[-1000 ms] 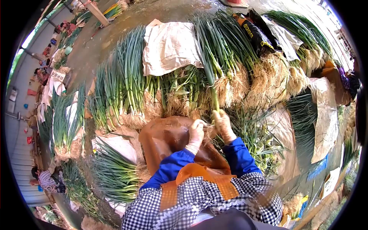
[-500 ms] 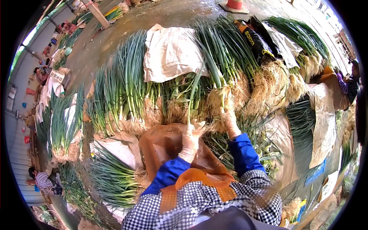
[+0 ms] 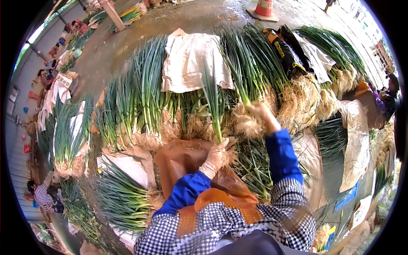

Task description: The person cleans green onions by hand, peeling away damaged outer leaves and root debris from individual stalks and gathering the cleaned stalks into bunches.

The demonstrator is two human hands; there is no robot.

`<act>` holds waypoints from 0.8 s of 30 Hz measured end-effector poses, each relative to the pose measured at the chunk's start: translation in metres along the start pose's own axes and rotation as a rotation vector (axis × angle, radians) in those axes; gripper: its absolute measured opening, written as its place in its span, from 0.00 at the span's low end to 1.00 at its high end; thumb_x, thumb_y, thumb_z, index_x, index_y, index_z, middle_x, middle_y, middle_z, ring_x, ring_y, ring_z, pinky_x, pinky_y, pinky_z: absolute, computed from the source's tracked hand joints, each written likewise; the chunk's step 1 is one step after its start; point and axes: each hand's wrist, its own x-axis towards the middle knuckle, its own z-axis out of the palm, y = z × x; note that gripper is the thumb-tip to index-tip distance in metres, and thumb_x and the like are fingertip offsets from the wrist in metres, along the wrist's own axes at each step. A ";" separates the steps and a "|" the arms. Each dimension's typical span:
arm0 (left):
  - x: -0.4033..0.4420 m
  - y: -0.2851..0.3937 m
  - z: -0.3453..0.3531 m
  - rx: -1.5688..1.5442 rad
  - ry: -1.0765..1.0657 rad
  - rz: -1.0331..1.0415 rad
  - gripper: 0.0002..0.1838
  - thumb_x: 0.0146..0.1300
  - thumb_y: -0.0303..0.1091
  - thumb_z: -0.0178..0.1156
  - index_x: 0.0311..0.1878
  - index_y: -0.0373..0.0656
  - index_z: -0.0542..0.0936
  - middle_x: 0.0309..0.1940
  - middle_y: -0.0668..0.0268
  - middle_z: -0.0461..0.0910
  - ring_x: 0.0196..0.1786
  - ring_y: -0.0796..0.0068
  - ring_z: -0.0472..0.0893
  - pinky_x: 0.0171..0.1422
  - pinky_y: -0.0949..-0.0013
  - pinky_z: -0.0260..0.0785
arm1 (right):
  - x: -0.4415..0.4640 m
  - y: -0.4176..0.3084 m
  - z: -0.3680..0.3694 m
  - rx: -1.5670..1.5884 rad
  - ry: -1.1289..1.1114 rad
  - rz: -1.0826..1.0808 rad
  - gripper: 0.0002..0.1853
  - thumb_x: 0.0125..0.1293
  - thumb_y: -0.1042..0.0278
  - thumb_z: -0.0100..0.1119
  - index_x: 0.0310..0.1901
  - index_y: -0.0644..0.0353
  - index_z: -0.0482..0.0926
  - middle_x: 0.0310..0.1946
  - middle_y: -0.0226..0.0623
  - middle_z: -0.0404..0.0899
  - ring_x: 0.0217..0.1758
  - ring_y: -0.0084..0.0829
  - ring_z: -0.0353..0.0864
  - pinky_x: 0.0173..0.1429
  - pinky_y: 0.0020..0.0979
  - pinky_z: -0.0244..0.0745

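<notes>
My left hand is closed round the lower ends of a few green onions, above the brown apron on my lap. Their leaves point away from me and blur at the tips; pale roots stick out beside the fist. Ahead and to the right, my right hand is smeared by motion. Its fingers close on a green onion stalk at the row's near side, just above a blurred clump of roots. The long row of green onions lies with roots toward me.
A whitish sack covers part of the row, and a black bag lies farther right. Another onion bundle is at my left. Loose leaves litter the ground at my right. A traffic cone stands beyond. Other people sit at both sides.
My left hand holds a thicker bunch than the single stalk before, and has shifted slightly right and toward me. My right hand has moved a little right and away, blurring.
</notes>
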 end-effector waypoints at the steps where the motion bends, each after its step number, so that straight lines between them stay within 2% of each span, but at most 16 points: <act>1: 0.012 -0.014 -0.016 0.000 -0.117 -0.013 0.04 0.62 0.30 0.58 0.38 0.45 0.73 0.35 0.65 0.77 0.48 0.72 0.76 0.52 0.69 0.73 | -0.023 0.018 0.014 0.259 -0.096 -0.040 0.18 0.66 0.53 0.52 0.41 0.63 0.78 0.25 0.31 0.77 0.21 0.18 0.72 0.27 0.25 0.76; 2: 0.007 -0.022 -0.012 -0.068 -0.083 -0.127 0.03 0.60 0.26 0.59 0.36 0.42 0.75 0.41 0.62 0.79 0.43 0.70 0.79 0.42 0.64 0.78 | -0.069 0.014 0.026 0.768 -0.262 -0.053 0.18 0.65 0.52 0.53 0.39 0.61 0.79 0.29 0.30 0.80 0.24 0.17 0.76 0.26 0.22 0.75; 3: 0.019 -0.050 -0.031 -0.029 -0.115 -0.128 0.04 0.58 0.24 0.59 0.36 0.41 0.76 0.38 0.63 0.79 0.41 0.70 0.79 0.41 0.65 0.77 | -0.081 0.032 0.046 0.203 -0.055 -0.003 0.15 0.64 0.54 0.55 0.35 0.59 0.80 0.23 0.26 0.78 0.23 0.16 0.75 0.22 0.23 0.71; 4: 0.030 -0.076 -0.051 0.010 -0.146 -0.127 0.05 0.57 0.21 0.59 0.36 0.40 0.76 0.35 0.63 0.80 0.38 0.69 0.80 0.40 0.66 0.77 | -0.083 0.064 0.076 -0.107 0.175 -0.261 0.12 0.63 0.58 0.56 0.27 0.56 0.79 0.15 0.28 0.73 0.18 0.23 0.74 0.21 0.28 0.68; 6: 0.023 -0.087 -0.054 0.019 0.130 -0.298 0.07 0.56 0.19 0.57 0.38 0.39 0.77 0.28 0.63 0.78 0.28 0.69 0.79 0.32 0.68 0.75 | -0.105 0.070 0.094 -0.485 0.475 -0.519 0.15 0.62 0.60 0.56 0.20 0.56 0.74 0.13 0.33 0.69 0.17 0.33 0.72 0.22 0.33 0.67; 7: 0.022 -0.090 -0.062 -0.008 0.081 -0.245 0.06 0.58 0.21 0.56 0.38 0.39 0.77 0.28 0.63 0.78 0.28 0.68 0.79 0.31 0.67 0.75 | -0.116 0.069 0.096 -0.435 0.466 -0.535 0.17 0.62 0.60 0.55 0.18 0.56 0.71 0.16 0.37 0.71 0.19 0.39 0.73 0.23 0.33 0.66; 8: 0.020 -0.085 -0.064 -0.029 0.030 -0.184 0.04 0.60 0.23 0.54 0.38 0.40 0.76 0.28 0.62 0.78 0.28 0.68 0.79 0.30 0.66 0.75 | -0.123 0.076 0.102 -0.518 0.414 -0.504 0.17 0.64 0.60 0.54 0.18 0.55 0.71 0.16 0.36 0.72 0.18 0.35 0.72 0.23 0.32 0.66; 10: 0.008 -0.067 -0.041 0.024 0.169 -0.066 0.04 0.57 0.22 0.57 0.36 0.38 0.76 0.25 0.64 0.78 0.23 0.70 0.77 0.24 0.72 0.72 | -0.153 0.088 0.103 0.266 0.365 -0.213 0.17 0.65 0.55 0.50 0.22 0.55 0.75 0.23 0.37 0.79 0.24 0.36 0.78 0.28 0.33 0.71; 12: 0.017 -0.064 -0.055 0.020 0.040 0.048 0.04 0.57 0.22 0.57 0.36 0.37 0.76 0.26 0.65 0.77 0.25 0.72 0.78 0.28 0.71 0.74 | -0.171 0.104 0.057 0.522 0.347 0.039 0.20 0.65 0.48 0.50 0.29 0.56 0.80 0.27 0.39 0.82 0.24 0.33 0.79 0.30 0.31 0.73; 14: 0.007 -0.062 -0.051 0.024 0.008 0.013 0.05 0.56 0.20 0.59 0.35 0.37 0.76 0.27 0.66 0.77 0.27 0.74 0.78 0.31 0.72 0.74 | -0.153 0.179 0.027 -0.548 0.172 0.136 0.24 0.63 0.40 0.50 0.35 0.55 0.81 0.29 0.41 0.82 0.24 0.33 0.80 0.32 0.30 0.74; 15: 0.005 -0.069 -0.052 0.164 0.067 0.090 0.06 0.55 0.19 0.59 0.36 0.37 0.76 0.27 0.66 0.77 0.28 0.74 0.78 0.32 0.72 0.74 | -0.137 0.198 0.020 -0.949 -0.242 0.323 0.20 0.64 0.45 0.51 0.33 0.55 0.81 0.24 0.34 0.81 0.24 0.26 0.79 0.28 0.29 0.74; 17: 0.004 -0.079 -0.046 0.246 0.113 0.230 0.09 0.52 0.15 0.59 0.36 0.38 0.76 0.29 0.67 0.77 0.30 0.75 0.78 0.36 0.73 0.74 | -0.138 0.111 0.034 -0.755 0.079 -0.018 0.26 0.63 0.39 0.49 0.29 0.58 0.78 0.19 0.35 0.77 0.21 0.31 0.77 0.30 0.32 0.74; 18: 0.001 -0.084 -0.047 0.247 0.119 0.223 0.09 0.52 0.15 0.59 0.36 0.38 0.76 0.29 0.67 0.77 0.30 0.75 0.78 0.36 0.73 0.74 | -0.130 0.058 0.037 -0.613 0.071 0.091 0.29 0.59 0.33 0.49 0.34 0.57 0.79 0.27 0.43 0.80 0.31 0.38 0.81 0.37 0.38 0.75; 20: -0.002 -0.088 -0.045 0.289 0.052 0.273 0.11 0.51 0.15 0.60 0.36 0.39 0.75 0.29 0.68 0.76 0.30 0.77 0.76 0.35 0.73 0.73 | -0.112 0.021 0.066 -0.233 0.261 -0.146 0.28 0.57 0.34 0.53 0.30 0.58 0.77 0.25 0.44 0.79 0.30 0.40 0.80 0.37 0.38 0.73; 21: 0.000 -0.091 -0.046 0.412 0.087 0.354 0.12 0.50 0.15 0.60 0.36 0.40 0.75 0.29 0.69 0.76 0.31 0.79 0.74 0.35 0.75 0.72 | -0.098 0.006 0.071 -0.411 0.256 -0.136 0.26 0.57 0.36 0.54 0.30 0.57 0.77 0.24 0.43 0.79 0.29 0.41 0.79 0.36 0.38 0.74; 24: 0.031 -0.102 -0.089 0.560 0.107 0.478 0.13 0.49 0.15 0.62 0.36 0.40 0.75 0.28 0.70 0.77 0.32 0.78 0.76 0.35 0.74 0.72 | -0.060 0.034 0.098 -0.447 0.410 -0.279 0.20 0.60 0.44 0.55 0.28 0.55 0.76 0.21 0.40 0.78 0.26 0.42 0.78 0.31 0.37 0.72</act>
